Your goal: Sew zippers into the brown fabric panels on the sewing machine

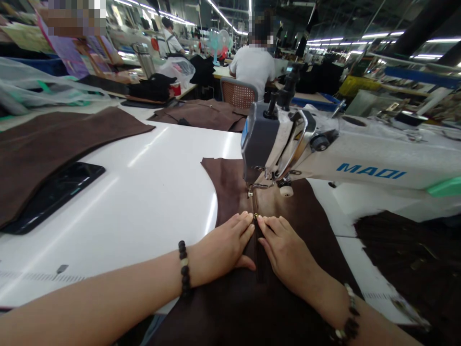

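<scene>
Your forearms (108,307) are crossing the sewing table's (162,192) front edge, where a dark brown panel (298,307) is hanging over. Your left hand (223,245) and right hand (290,250) are pressing it flat, fingers together, thumbs apart, fingertips meeting at a small brass piece (256,216), just before the presser foot (250,194). Back from that edge, leftward, a smartphone (59,197) is lying.

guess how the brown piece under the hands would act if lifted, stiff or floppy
The brown piece would probably flop: it looks like a thin sheet, lying flat under the left hand and right hand. It may slide fairly easily, since its surface and the white tabletop both look smooth.
</scene>
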A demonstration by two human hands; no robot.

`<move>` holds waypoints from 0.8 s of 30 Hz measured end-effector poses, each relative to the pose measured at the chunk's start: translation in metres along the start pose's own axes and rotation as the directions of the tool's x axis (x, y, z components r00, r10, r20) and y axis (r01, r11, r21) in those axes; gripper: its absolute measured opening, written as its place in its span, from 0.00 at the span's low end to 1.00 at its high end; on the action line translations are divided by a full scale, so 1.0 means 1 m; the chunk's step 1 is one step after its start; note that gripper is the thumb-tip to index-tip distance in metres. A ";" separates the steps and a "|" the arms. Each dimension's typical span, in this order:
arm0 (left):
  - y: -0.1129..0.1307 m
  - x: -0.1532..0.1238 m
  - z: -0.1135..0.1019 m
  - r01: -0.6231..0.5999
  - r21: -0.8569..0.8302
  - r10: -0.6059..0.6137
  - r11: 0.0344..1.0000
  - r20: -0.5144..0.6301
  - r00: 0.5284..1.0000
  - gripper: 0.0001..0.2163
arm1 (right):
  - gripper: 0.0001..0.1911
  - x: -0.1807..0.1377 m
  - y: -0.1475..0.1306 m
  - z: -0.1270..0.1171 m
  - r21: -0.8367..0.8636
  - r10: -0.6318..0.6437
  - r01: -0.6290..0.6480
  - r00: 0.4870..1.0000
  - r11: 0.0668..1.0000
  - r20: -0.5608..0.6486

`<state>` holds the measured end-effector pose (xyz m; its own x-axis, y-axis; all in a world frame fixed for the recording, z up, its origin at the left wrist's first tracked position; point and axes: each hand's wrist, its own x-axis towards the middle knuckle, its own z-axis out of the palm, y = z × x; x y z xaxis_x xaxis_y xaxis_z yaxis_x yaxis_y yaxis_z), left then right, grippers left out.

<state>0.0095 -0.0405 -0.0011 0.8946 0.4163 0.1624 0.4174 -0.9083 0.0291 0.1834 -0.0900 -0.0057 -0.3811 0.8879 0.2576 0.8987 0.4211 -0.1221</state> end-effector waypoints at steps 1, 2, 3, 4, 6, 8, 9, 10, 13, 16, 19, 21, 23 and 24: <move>-0.001 0.001 0.000 0.000 -0.002 0.000 1.000 0.002 1.000 0.36 | 0.19 0.002 0.000 0.000 -0.004 0.004 -0.004 1.000 1.000 0.002; -0.003 0.002 0.000 -0.001 -0.006 0.001 1.000 0.003 1.000 0.36 | 0.19 0.004 0.000 0.000 -0.006 0.010 -0.010 1.000 1.000 0.003; -0.005 0.003 -0.001 -0.001 -0.012 0.001 1.000 0.001 1.000 0.36 | 0.18 0.006 0.001 0.000 -0.006 0.015 -0.015 1.000 1.000 0.007; -0.007 0.004 -0.001 -0.002 -0.020 0.002 1.000 -0.004 1.000 0.36 | 0.18 0.008 0.001 -0.001 -0.002 0.020 -0.020 1.000 1.000 0.010; -0.010 0.006 -0.001 -0.010 -0.040 0.009 0.999 -0.018 1.000 0.36 | 0.17 0.012 0.002 -0.001 0.005 0.030 -0.030 0.999 1.000 0.015; -0.014 0.008 -0.001 -0.018 -0.057 0.016 0.998 -0.034 0.999 0.35 | 0.17 0.016 0.003 -0.001 0.007 0.038 -0.038 0.999 0.999 0.017; -0.016 0.009 -0.001 -0.021 -0.062 0.018 0.998 -0.040 0.999 0.35 | 0.18 0.017 0.003 -0.001 0.004 0.045 -0.045 0.999 0.999 0.017; -0.017 0.010 -0.001 -0.020 -0.065 0.017 0.998 -0.043 0.999 0.35 | 0.18 0.019 0.003 0.000 -0.001 0.053 -0.053 0.998 0.999 0.017; -0.021 0.014 -0.001 -0.011 -0.071 0.008 0.997 -0.044 0.999 0.34 | 0.19 0.023 0.004 0.002 -0.025 0.079 -0.078 0.997 0.997 0.020; -0.026 0.017 -0.001 0.000 -0.072 -0.003 0.997 -0.045 0.999 0.35 | 0.19 0.029 0.005 0.004 -0.040 0.100 -0.099 0.995 0.994 0.021; -0.031 0.021 -0.001 0.007 -0.061 -0.010 0.998 -0.041 0.999 0.35 | 0.18 0.036 0.007 0.003 -0.037 0.118 -0.117 0.993 0.992 0.029; -0.034 0.023 -0.002 0.004 -0.049 -0.006 0.999 -0.037 0.999 0.34 | 0.17 0.042 0.009 0.002 -0.047 0.121 -0.120 0.992 0.992 0.034; -0.037 0.025 -0.002 -0.003 -0.040 0.001 0.999 -0.032 0.999 0.33 | 0.16 0.046 0.010 0.000 -0.060 0.122 -0.120 0.992 0.991 0.035; -0.038 0.025 -0.003 -0.007 -0.036 0.006 0.999 -0.030 1.000 0.33 | 0.15 0.048 0.010 -0.001 -0.063 0.122 -0.120 0.992 0.991 0.034</move>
<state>0.0160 0.0039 0.0047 0.8920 0.4092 0.1919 0.4047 -0.9122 0.0639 0.1745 -0.0432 0.0064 -0.2756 0.9384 0.2084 0.9497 0.2993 -0.0918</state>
